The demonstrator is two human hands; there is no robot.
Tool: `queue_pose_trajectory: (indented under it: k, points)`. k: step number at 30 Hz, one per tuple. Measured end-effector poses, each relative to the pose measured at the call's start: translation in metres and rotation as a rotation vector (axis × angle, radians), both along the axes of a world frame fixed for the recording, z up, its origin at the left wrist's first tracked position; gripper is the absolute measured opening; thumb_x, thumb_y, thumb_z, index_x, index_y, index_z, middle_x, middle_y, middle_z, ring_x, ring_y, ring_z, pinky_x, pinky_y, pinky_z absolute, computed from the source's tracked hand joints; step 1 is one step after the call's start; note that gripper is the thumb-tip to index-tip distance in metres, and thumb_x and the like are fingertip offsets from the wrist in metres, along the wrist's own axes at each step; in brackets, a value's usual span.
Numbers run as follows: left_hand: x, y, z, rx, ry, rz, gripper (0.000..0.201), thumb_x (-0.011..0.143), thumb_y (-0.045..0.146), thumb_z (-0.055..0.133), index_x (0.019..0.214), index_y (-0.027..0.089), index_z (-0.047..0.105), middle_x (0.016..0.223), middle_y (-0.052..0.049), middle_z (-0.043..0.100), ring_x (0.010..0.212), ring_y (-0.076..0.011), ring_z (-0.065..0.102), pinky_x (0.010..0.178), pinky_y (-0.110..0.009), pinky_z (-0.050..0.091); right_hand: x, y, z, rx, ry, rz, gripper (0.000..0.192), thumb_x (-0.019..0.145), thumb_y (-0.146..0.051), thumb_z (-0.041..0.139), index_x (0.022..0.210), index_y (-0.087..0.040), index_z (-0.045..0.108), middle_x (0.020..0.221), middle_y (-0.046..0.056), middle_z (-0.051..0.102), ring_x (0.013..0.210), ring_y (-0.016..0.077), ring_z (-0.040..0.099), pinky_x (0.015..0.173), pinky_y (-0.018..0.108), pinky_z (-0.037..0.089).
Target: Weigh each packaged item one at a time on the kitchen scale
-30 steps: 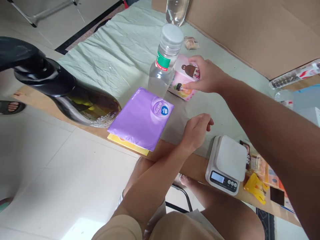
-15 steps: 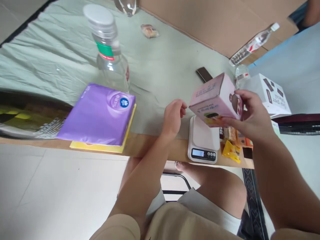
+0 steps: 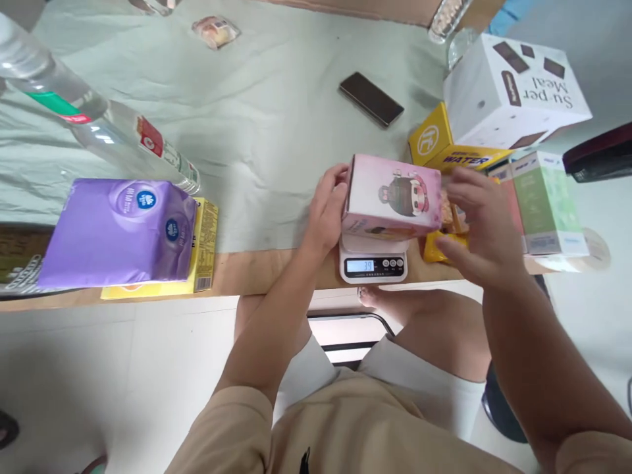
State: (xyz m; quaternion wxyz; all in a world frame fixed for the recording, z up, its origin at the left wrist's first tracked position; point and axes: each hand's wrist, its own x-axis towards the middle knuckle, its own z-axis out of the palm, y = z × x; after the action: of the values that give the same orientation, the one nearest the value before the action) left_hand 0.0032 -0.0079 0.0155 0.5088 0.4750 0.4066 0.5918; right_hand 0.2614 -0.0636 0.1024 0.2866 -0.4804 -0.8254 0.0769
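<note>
Pink carton w/ cartoon print sits on the white kitchen scale, long axis running 9-to-3 o'clock. Left hand flat against its 9 o'clock end, touching. Right hand open at the 3 o'clock end, fingers spread, gripping nothing. Smooth stiff card, boxy; glossy purple pack well off at 9.

Pale tiled floor, wooden table under creased green cloth, soft daylight

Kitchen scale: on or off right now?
On: the kitchen scale shows lit digits on its display under the pink box.
</note>
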Motion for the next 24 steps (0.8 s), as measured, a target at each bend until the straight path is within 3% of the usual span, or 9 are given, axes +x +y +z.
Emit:
queue_pose_trajectory:
  k: [2,3,5,7,11,17,22,24]
  points:
    - [-0.001,0.001,-0.004,0.061,-0.009,-0.024,0.064,0.095,0.076,0.051,0.131,0.025,0.06,0.14,-0.011,0.067,0.137,-0.0262,0.061,0.119,-0.036,0.046,0.023,-0.032,-0.007,0.097,-0.007,-0.074,0.036,0.093,-0.043,0.063,0.128,-0.035,0.063,0.12,0.01,0.074,0.12,0.0343,0.072,0.103,0.059,0.062]
    - [-0.002,0.001,-0.005,0.072,-0.01,-0.035,0.067,0.094,0.08,0.051,0.132,0.025,0.06,0.14,-0.011,0.067,0.138,-0.0266,0.061,0.119,-0.037,0.046,0.034,-0.05,-0.013,0.077,-0.033,-0.085,0.024,0.092,-0.037,0.063,0.116,-0.034,0.066,0.102,0.008,0.075,0.103,0.0317,0.075,0.088,0.054,0.064]
    - [-0.003,0.0,-0.007,0.078,-0.009,-0.041,0.071,0.092,0.083,0.052,0.132,0.025,0.059,0.138,-0.011,0.067,0.137,-0.027,0.061,0.117,-0.037,0.047,0.054,-0.081,-0.024,-0.045,-0.119,-0.061,0.009,0.091,-0.032,0.065,0.099,-0.03,0.069,0.088,0.005,0.075,0.081,0.026,0.075,0.071,0.045,0.062]
    - [-0.003,0.0,-0.008,0.105,-0.03,-0.031,0.07,0.092,0.084,0.054,0.131,0.025,0.06,0.134,-0.011,0.068,0.134,-0.0272,0.063,0.116,-0.038,0.048,0.067,-0.102,-0.037,-0.236,-0.29,-0.034,0.013,0.093,-0.034,0.063,0.088,-0.027,0.073,0.092,0.006,0.078,0.081,0.0244,0.076,0.072,0.042,0.061]
    - [-0.003,0.0,-0.009,0.143,-0.06,-0.036,0.066,0.092,0.082,0.058,0.128,0.027,0.061,0.128,-0.009,0.069,0.131,-0.0275,0.065,0.116,-0.04,0.049,0.073,-0.115,-0.056,-0.482,-0.542,-0.008,0.027,0.098,-0.036,0.053,0.09,-0.027,0.077,0.101,0.007,0.08,0.091,0.0257,0.076,0.081,0.044,0.058]
    - [-0.005,0.002,-0.01,0.147,-0.055,-0.068,0.067,0.092,0.083,0.058,0.127,0.026,0.063,0.123,-0.007,0.071,0.128,-0.028,0.067,0.113,-0.042,0.053,0.068,-0.114,-0.069,-0.554,-0.587,0.118,0.027,0.094,-0.032,0.055,0.072,-0.023,0.066,0.102,0.004,0.076,0.089,0.02,0.07,0.086,0.04,0.052]
    - [-0.006,0.005,-0.013,0.142,-0.132,-0.11,0.067,0.089,0.083,0.064,0.127,0.027,0.063,0.119,-0.007,0.071,0.127,-0.0298,0.067,0.111,-0.043,0.052,0.068,-0.113,-0.074,-0.505,-0.589,0.037,0.028,0.098,-0.038,0.054,0.08,-0.021,0.068,0.104,0.009,0.075,0.098,0.0246,0.067,0.087,0.041,0.047]
    - [-0.007,0.006,-0.015,0.13,-0.133,-0.12,0.068,0.089,0.084,0.062,0.127,0.028,0.062,0.119,-0.007,0.07,0.127,-0.0303,0.066,0.111,-0.044,0.051,0.067,-0.113,-0.074,-0.499,-0.582,0.048,0.027,0.095,-0.036,0.059,0.073,-0.021,0.065,0.098,0.007,0.074,0.093,0.0219,0.066,0.084,0.039,0.044]
